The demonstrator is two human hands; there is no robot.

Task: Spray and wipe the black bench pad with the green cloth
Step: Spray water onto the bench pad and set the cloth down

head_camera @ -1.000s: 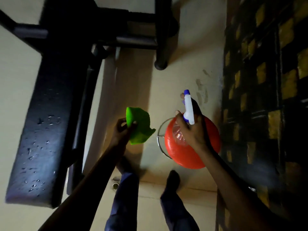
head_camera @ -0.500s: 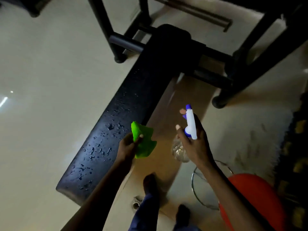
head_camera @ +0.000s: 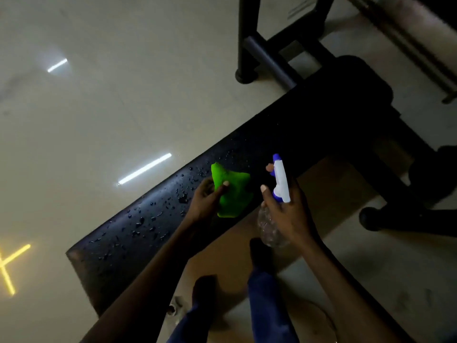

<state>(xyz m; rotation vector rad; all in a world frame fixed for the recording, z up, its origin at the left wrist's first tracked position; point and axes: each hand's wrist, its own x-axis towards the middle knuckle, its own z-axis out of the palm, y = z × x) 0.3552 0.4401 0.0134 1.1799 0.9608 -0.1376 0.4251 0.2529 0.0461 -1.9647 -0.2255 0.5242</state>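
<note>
The black bench pad [head_camera: 148, 233] runs diagonally from lower left to upper right, its near half dotted with water droplets. My left hand [head_camera: 206, 201] grips the green cloth [head_camera: 232, 191] over the pad's middle; whether the cloth touches the pad I cannot tell. My right hand [head_camera: 289, 209] holds a clear spray bottle [head_camera: 280, 179] with a white and blue trigger head, just beyond the pad's near edge, nozzle pointing up and away.
The bench's black metal frame [head_camera: 267, 55] and feet stand at the upper right and right. Pale glossy floor [head_camera: 99, 107] with light reflections lies to the left. My legs and feet [head_camera: 259, 293] stand below the pad on a brown mat.
The view has swung left, so the red bucket has left the frame. Both hands have moved up toward the pad, and the green cloth now sits over its wet middle.
</note>
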